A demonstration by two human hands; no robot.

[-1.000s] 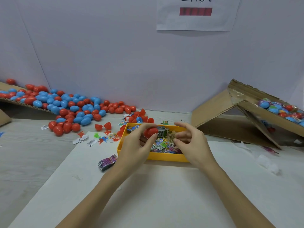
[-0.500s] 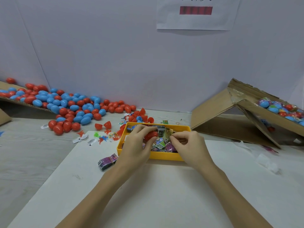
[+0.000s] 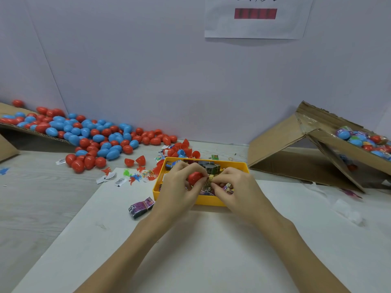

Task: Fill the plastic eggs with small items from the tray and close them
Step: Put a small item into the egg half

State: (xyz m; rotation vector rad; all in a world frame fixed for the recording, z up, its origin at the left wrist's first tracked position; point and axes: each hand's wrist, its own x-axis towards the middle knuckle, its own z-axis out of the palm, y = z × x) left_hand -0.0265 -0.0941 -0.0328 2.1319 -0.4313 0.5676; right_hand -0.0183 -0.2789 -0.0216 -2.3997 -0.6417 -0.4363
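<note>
A yellow tray [image 3: 239,164] of small printed packets stands at the centre of the table. Over it my left hand [image 3: 179,189] grips a red egg half [image 3: 194,177]. My right hand [image 3: 234,189] pinches a small yellowish packet [image 3: 212,179] right against the egg half's open side. Whether the packet is inside the half I cannot tell. Both hands hide much of the tray's contents.
A heap of red and blue eggs [image 3: 88,136] spills off cardboard at the left. Loose red halves [image 3: 135,161] and small toys lie left of the tray, with a purple packet bundle [image 3: 141,206]. A cardboard box [image 3: 317,149] at the right holds filled eggs [image 3: 366,140].
My right hand has picked the yellowish packet out of the tray and brought it to the red egg half. My left hand has sunk slightly toward the tray.
</note>
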